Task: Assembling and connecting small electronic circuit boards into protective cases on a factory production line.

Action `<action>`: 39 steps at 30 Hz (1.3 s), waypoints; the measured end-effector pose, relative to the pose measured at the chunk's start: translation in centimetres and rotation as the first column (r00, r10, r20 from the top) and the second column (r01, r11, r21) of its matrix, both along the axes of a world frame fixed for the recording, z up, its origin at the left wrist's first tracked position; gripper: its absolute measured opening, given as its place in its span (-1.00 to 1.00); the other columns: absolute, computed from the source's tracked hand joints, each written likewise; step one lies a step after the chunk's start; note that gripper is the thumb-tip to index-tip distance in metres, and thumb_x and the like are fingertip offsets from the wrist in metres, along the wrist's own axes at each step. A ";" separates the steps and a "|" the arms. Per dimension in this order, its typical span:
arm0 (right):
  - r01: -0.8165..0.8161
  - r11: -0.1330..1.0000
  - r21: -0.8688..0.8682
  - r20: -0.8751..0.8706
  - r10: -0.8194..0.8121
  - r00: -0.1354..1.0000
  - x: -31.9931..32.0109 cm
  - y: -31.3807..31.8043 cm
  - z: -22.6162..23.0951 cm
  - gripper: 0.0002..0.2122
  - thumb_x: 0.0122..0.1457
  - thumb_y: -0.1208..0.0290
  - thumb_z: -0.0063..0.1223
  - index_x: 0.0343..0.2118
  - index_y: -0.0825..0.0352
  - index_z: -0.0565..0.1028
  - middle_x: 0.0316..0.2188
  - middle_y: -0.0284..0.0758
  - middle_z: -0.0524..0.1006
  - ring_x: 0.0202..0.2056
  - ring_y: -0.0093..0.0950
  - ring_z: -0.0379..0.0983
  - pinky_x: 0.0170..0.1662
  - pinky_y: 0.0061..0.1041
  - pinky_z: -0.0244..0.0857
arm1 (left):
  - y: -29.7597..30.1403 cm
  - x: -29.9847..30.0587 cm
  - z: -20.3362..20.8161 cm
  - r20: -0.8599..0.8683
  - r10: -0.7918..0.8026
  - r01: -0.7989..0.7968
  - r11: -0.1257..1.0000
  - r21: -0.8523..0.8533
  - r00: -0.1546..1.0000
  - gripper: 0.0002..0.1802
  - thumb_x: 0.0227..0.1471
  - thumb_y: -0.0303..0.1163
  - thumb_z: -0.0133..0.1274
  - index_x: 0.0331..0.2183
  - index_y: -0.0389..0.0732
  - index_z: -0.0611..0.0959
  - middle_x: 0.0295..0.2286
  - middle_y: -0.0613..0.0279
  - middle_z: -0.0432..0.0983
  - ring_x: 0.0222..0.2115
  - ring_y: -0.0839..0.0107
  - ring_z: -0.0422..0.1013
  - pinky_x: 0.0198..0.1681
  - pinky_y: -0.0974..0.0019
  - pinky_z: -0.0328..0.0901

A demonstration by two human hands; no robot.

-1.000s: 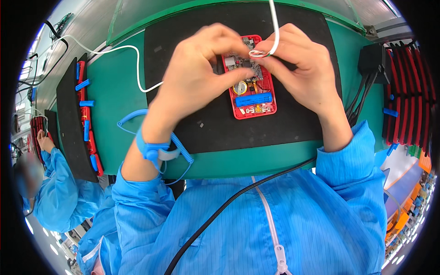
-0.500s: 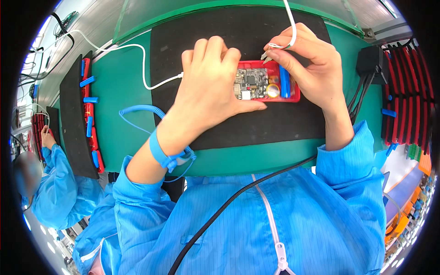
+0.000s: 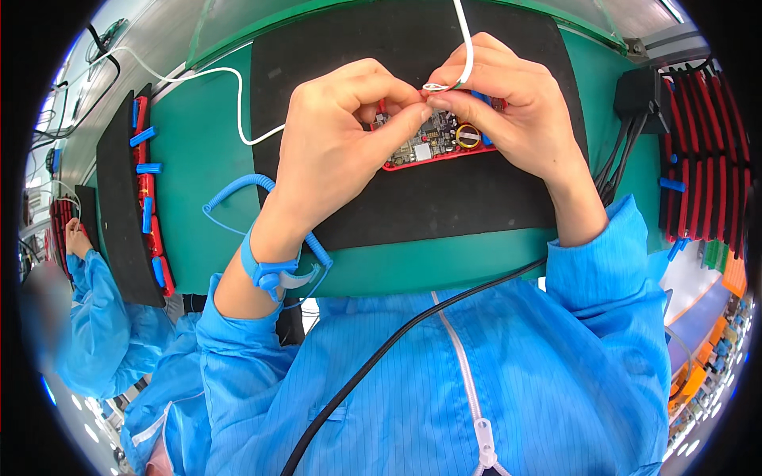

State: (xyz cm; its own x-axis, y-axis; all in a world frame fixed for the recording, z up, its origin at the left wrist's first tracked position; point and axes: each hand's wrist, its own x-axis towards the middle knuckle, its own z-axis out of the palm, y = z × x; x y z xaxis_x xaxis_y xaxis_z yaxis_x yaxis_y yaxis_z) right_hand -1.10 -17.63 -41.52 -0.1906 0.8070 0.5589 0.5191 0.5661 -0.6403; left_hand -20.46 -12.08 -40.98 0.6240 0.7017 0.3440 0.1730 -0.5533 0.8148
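A circuit board [image 3: 409, 147] with a round coin cell [image 3: 468, 136] sits in a red plastic case [image 3: 429, 163] on a black mat. My right hand [image 3: 528, 111] pinches the thin split wires at the end of a white cable [image 3: 465, 44], over the far edge of the case. Thumb and forefinger of my left hand [image 3: 333, 147] close together at the same spot, touching the wire end; what lies between them is hidden. Behind my right fingers a blue cylinder [image 3: 480, 97] shows only in part. A blue wrist strap [image 3: 266, 270] circles my left wrist.
A second white cable [image 3: 240, 103] runs from the left to behind my left hand. Black foam racks with red cases [image 3: 147, 186] stand left, more red cases [image 3: 702, 159] right, near a black box [image 3: 641, 99]. A co-worker's hand [image 3: 77, 238] is far left.
My left hand has moved from the case's left side to meet my right fingertips at the wire end. The right hand has shifted slightly left, and the case now sits tilted.
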 end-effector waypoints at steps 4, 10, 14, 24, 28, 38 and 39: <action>0.018 1.000 0.003 0.131 -0.018 0.991 -0.2 0.0 0.7 -0.89 -0.02 0.57 0.20 -0.38 0.39 0.57 -0.45 -0.34 0.55 -0.39 -0.45 0.41 -0.34 -0.55 0.30 | 0.4 0.2 -0.8 0.038 -0.023 0.022 0.999 0.044 0.999 -0.91 -0.19 -0.51 0.21 -0.50 -0.28 0.67 -0.60 0.30 0.46 -0.67 0.58 0.25 -0.61 0.48 0.16; 0.052 0.996 0.066 0.170 -0.062 0.983 0.0 -0.1 0.8 -0.89 -0.04 0.58 0.22 -0.40 0.40 0.57 -0.46 -0.35 0.55 -0.39 -0.45 0.42 -0.36 -0.55 0.32 | 0.7 0.8 -1.3 0.103 -0.055 0.040 0.989 0.144 0.993 -0.91 -0.21 -0.53 0.23 -0.51 -0.27 0.66 -0.59 0.30 0.47 -0.65 0.56 0.32 -0.59 0.48 0.22; 0.085 0.996 0.034 0.193 -0.090 0.977 0.1 -0.2 0.9 -0.88 -0.04 0.58 0.22 -0.39 0.39 0.57 -0.45 -0.35 0.56 -0.39 -0.45 0.43 -0.35 -0.55 0.33 | 0.4 1.0 -1.2 0.071 -0.010 -0.002 0.986 0.169 0.997 -0.91 -0.22 -0.56 0.23 -0.51 -0.27 0.66 -0.59 0.29 0.47 -0.64 0.56 0.33 -0.57 0.47 0.25; 0.085 0.996 0.014 0.173 -0.086 0.981 0.2 -0.5 0.7 -0.89 -0.04 0.58 0.22 -0.40 0.39 0.58 -0.45 -0.35 0.57 -0.41 -0.46 0.43 -0.38 -0.55 0.32 | 0.6 1.0 -1.3 0.042 -0.054 0.052 0.997 0.053 0.998 -0.92 -0.21 -0.54 0.22 -0.52 -0.30 0.64 -0.60 0.33 0.46 -0.62 0.62 0.30 -0.55 0.53 0.21; 0.083 0.997 0.003 0.143 -0.083 0.986 0.1 -0.5 0.4 -0.89 -0.04 0.58 0.22 -0.39 0.38 0.58 -0.46 -0.36 0.57 -0.43 -0.47 0.41 -0.41 -0.56 0.29 | 0.6 0.9 -1.6 0.049 -0.052 0.052 0.999 -0.003 0.997 -0.92 -0.21 -0.55 0.22 -0.53 -0.31 0.64 -0.60 0.33 0.46 -0.63 0.62 0.27 -0.56 0.52 0.18; 0.062 0.997 0.037 0.138 -0.067 0.988 0.0 -0.5 0.0 -0.87 -0.05 0.58 0.23 -0.38 0.37 0.59 -0.47 -0.36 0.55 -0.43 -0.47 0.40 -0.42 -0.56 0.29 | 0.2 0.7 -1.3 -0.024 -0.064 0.063 0.997 -0.051 0.998 -0.92 -0.14 -0.63 0.21 -0.48 -0.36 0.62 -0.54 0.37 0.44 -0.55 0.67 0.26 -0.48 0.57 0.17; 0.063 0.997 0.044 0.146 -0.069 0.987 0.0 -0.5 0.1 -0.87 -0.06 0.58 0.23 -0.39 0.37 0.59 -0.48 -0.36 0.55 -0.43 -0.47 0.40 -0.42 -0.56 0.29 | 0.1 0.7 -1.3 -0.024 -0.066 0.064 0.997 -0.050 0.998 -0.92 -0.14 -0.63 0.21 -0.48 -0.36 0.62 -0.54 0.37 0.44 -0.55 0.67 0.26 -0.48 0.57 0.17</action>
